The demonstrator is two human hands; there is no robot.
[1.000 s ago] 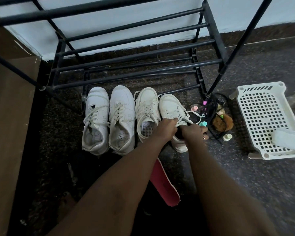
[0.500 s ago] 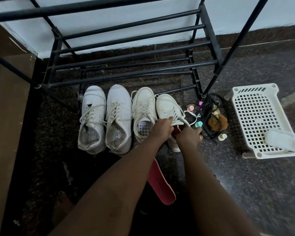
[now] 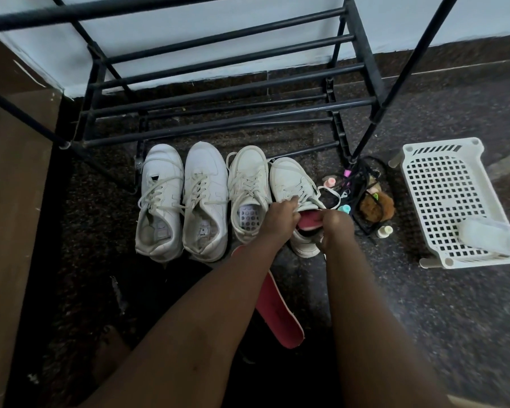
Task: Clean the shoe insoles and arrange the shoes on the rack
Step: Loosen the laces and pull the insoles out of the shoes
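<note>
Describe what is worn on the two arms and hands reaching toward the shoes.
Nothing worn shows. The left forearm and right forearm are bare, with no sleeve in view. The left hand and right hand have no gloves, and no watch or bracelet shows at either wrist. The fingers are too blurred to tell about rings.

Dark speckled floor (image 3: pixel 424 319), pale wall (image 3: pixel 189 25) — brown panel (image 3: pixel 9 201) left.

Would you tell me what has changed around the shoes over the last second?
The right hand has pulled a red insole partly out of the rightmost shoe, where a dark opening showed before; the left hand keeps gripping that shoe's tongue. The loose insole and the basket stayed put.
</note>
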